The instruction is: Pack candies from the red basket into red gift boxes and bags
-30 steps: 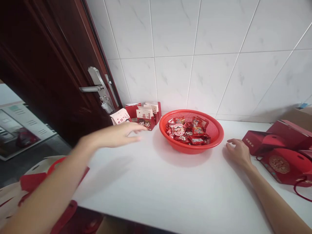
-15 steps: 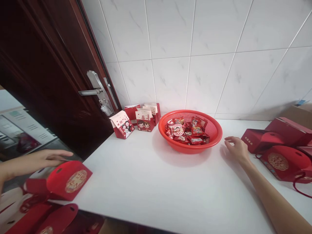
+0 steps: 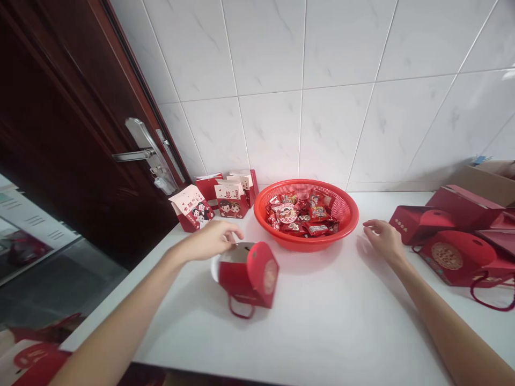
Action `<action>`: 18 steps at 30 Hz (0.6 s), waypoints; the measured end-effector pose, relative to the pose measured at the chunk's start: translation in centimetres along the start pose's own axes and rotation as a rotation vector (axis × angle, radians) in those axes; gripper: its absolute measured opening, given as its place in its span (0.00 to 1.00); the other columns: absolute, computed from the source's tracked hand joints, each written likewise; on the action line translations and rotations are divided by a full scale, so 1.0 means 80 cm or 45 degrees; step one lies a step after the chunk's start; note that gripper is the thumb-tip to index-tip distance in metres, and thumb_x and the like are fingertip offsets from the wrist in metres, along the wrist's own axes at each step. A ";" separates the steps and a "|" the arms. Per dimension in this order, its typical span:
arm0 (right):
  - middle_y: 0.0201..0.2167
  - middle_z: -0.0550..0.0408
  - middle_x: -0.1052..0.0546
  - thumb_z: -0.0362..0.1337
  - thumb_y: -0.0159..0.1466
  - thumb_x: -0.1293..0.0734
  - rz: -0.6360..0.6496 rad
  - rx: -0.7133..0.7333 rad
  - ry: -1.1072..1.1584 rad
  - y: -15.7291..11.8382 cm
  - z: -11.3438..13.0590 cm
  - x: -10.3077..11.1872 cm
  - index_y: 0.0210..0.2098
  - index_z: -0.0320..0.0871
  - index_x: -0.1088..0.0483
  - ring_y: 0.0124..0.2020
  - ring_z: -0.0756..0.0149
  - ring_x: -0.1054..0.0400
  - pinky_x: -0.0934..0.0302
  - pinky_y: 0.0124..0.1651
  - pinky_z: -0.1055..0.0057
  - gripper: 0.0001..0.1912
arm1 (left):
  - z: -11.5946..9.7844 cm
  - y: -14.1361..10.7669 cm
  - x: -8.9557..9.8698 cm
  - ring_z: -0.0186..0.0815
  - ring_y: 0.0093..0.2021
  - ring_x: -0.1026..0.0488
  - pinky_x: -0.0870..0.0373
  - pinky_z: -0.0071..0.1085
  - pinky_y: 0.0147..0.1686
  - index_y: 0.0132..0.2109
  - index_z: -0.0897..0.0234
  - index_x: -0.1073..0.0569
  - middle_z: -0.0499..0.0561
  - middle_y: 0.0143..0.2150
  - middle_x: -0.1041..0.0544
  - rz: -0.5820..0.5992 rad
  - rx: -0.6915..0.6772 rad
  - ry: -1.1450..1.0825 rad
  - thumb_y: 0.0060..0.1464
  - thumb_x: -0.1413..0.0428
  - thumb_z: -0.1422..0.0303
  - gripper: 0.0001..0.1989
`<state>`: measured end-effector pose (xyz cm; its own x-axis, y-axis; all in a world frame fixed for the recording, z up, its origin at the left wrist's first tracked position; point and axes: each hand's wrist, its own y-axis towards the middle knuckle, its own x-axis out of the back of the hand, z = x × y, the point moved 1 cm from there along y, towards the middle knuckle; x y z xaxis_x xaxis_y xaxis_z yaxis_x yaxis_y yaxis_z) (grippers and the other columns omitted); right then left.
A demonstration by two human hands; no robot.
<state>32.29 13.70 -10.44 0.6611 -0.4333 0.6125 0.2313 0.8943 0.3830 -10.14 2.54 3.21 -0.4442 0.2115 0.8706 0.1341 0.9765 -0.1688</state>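
Note:
My left hand [image 3: 215, 239] pinches the back edge of a red gift box [image 3: 241, 281] with a round gold emblem and a cord handle. The box's top flaps stand apart and it is slightly blurred, over the middle of the white table [image 3: 322, 321]. Part of the grip hides behind the flap. To its right, a red plastic basket [image 3: 267, 228] holds many wrapped candies [image 3: 303, 214]. My right hand [image 3: 384, 239] rests on the table between the basket and more red gift boxes [image 3: 454, 257]. Its fingers are loosely bent and apart, holding nothing.
Several small red-and-cream cartons [image 3: 231, 201] stand by the tiled wall [image 3: 273, 134]. A dark wooden door [image 3: 72, 107] is at the left. More red boxes [image 3: 40, 354] lie below the table's left edge. A cardboard box [image 3: 475, 182] sits at the back right.
My left hand has brought the red gift box from the left edge to the middle of the table, in front of the basket. My right hand stays beside the basket. The view has shifted slightly.

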 end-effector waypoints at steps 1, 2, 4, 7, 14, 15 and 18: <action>0.37 0.45 0.18 0.39 0.54 0.37 0.001 0.001 0.004 0.000 0.000 0.000 0.30 0.44 0.23 0.36 0.53 0.22 0.29 0.45 0.57 0.12 | -0.013 0.009 -0.010 0.38 0.32 0.22 0.31 0.27 0.30 0.42 0.63 0.21 0.50 0.33 0.19 0.060 -0.010 -0.043 0.47 0.46 0.66 0.15; 0.37 0.45 0.18 0.39 0.54 0.37 0.002 0.004 0.009 -0.001 0.000 0.000 0.30 0.43 0.23 0.35 0.53 0.22 0.29 0.44 0.57 0.12 | -0.023 0.016 -0.019 0.37 0.31 0.23 0.31 0.27 0.29 0.41 0.63 0.21 0.50 0.33 0.19 0.102 -0.025 -0.080 0.46 0.47 0.68 0.15; 0.36 0.45 0.19 0.39 0.54 0.38 0.002 0.010 0.020 -0.001 0.001 0.000 0.30 0.43 0.23 0.35 0.54 0.23 0.29 0.43 0.58 0.12 | -0.037 0.027 -0.036 0.37 0.31 0.24 0.32 0.27 0.29 0.38 0.63 0.21 0.50 0.32 0.20 0.134 -0.063 -0.113 0.46 0.47 0.69 0.13; 0.36 0.45 0.19 0.39 0.54 0.38 -0.003 0.025 0.040 -0.002 0.001 0.000 0.31 0.43 0.23 0.35 0.55 0.23 0.29 0.43 0.59 0.12 | -0.048 0.033 -0.050 0.38 0.32 0.25 0.32 0.28 0.29 0.38 0.63 0.22 0.50 0.33 0.21 0.141 -0.104 -0.139 0.47 0.47 0.68 0.12; 0.44 0.43 0.20 0.39 0.59 0.39 -0.076 0.090 0.104 -0.010 0.011 -0.006 0.37 0.42 0.24 0.34 0.57 0.23 0.27 0.43 0.57 0.14 | -0.074 0.019 -0.041 0.36 0.29 0.28 0.36 0.29 0.29 0.39 0.60 0.21 0.47 0.30 0.23 0.260 -0.204 -0.006 0.52 0.48 0.66 0.12; 0.47 0.42 0.20 0.40 0.61 0.39 -0.114 0.113 0.118 -0.012 0.015 -0.006 0.40 0.42 0.24 0.36 0.57 0.23 0.27 0.43 0.57 0.15 | -0.076 0.018 -0.040 0.34 0.28 0.31 0.39 0.29 0.28 0.37 0.60 0.21 0.46 0.28 0.25 0.278 -0.235 0.020 0.52 0.48 0.67 0.11; 0.55 0.40 0.23 0.43 0.66 0.39 -0.308 0.307 0.145 -0.021 0.031 -0.004 0.47 0.43 0.26 0.43 0.54 0.23 0.28 0.47 0.53 0.16 | -0.079 0.018 -0.043 0.31 0.22 0.42 0.49 0.31 0.23 0.25 0.60 0.27 0.44 0.20 0.37 0.300 -0.283 0.070 0.53 0.50 0.68 0.11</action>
<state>29.93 12.07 -9.61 0.6864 -0.6018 0.4083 0.2246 0.7094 0.6680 -2.83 3.00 2.92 -0.3304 0.4223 0.8441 0.4200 0.8667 -0.2692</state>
